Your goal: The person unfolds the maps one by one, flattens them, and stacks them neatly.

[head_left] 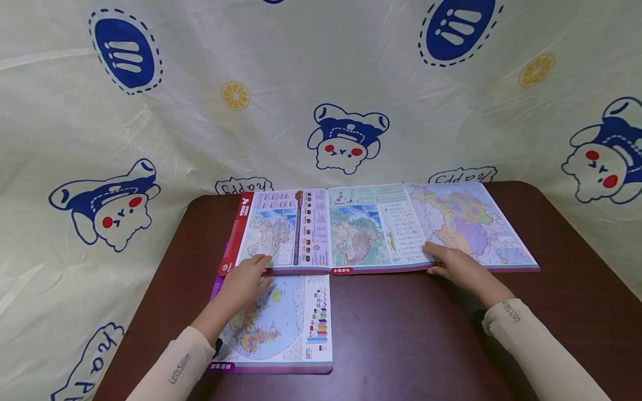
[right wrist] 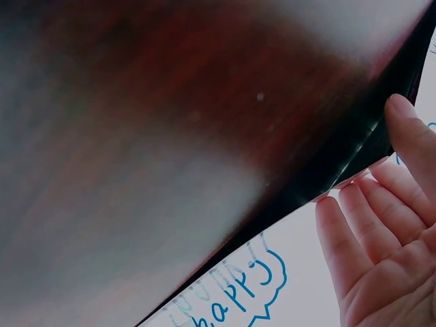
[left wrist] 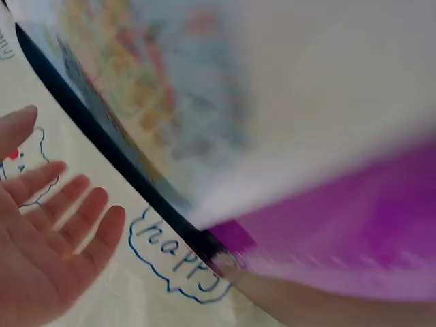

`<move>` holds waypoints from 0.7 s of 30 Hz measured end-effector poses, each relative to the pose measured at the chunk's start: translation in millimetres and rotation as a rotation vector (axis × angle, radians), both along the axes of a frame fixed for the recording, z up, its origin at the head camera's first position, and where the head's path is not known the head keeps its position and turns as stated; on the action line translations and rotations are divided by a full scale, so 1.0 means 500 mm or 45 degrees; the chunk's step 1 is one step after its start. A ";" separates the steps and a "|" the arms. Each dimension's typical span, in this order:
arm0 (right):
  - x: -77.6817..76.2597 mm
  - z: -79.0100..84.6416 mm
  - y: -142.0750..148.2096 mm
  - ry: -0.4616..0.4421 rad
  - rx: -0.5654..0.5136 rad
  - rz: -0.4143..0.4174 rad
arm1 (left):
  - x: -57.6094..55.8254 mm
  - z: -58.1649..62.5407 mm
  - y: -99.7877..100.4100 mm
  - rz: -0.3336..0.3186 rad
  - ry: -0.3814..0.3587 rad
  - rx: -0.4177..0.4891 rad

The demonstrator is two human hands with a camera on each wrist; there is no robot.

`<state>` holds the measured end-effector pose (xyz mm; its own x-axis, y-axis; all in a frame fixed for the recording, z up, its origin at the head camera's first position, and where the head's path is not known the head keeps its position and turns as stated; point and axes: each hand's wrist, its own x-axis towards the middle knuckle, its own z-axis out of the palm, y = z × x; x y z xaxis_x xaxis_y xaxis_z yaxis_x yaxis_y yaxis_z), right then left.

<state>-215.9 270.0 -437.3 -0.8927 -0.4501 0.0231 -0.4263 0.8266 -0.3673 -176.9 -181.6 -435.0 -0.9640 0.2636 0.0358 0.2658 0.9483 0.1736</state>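
Note:
An atlas with a red spine strip [head_left: 237, 231] lies spread wide across the far part of the table, with maps and text panels on its pages. My right hand [head_left: 458, 267] holds its near edge, thumb [right wrist: 403, 126] on the upper side and fingers [right wrist: 371, 218] at the underside. My left hand [head_left: 246, 284] hovers at the red atlas's near left corner. In the left wrist view its fingers [left wrist: 75, 204] are spread and fairly straight. Partly covered by the red atlas and left forearm is a purple-edged atlas [head_left: 316, 317] showing a round map.
The dark brown table [head_left: 401, 334] has rounded far corners. Behind it hangs a pale curtain [head_left: 281, 139] printed with cartoon bears, blue badges and orange slices. Long pale sleeves [head_left: 541, 345] cover both forearms.

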 end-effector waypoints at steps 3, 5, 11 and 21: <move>0.000 -0.001 -0.001 0.003 0.001 0.001 | 0.030 0.005 -0.027 0.174 -0.003 0.078; 0.001 -0.001 -0.002 0.004 0.001 0.000 | 0.051 0.009 -0.046 0.295 -0.016 0.112; 0.003 0.000 -0.004 -0.003 0.001 -0.016 | 0.103 0.017 -0.093 0.505 -0.217 0.121; 0.004 0.001 -0.002 0.003 0.006 -0.016 | 0.116 0.003 -0.122 0.578 -0.408 0.201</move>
<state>-214.1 268.8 -437.0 -0.8980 -0.4393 0.0232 -0.4171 0.8336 -0.3622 -118.9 -242.8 -433.4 -0.9483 -0.1641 -0.2716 -0.2513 0.9110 0.3270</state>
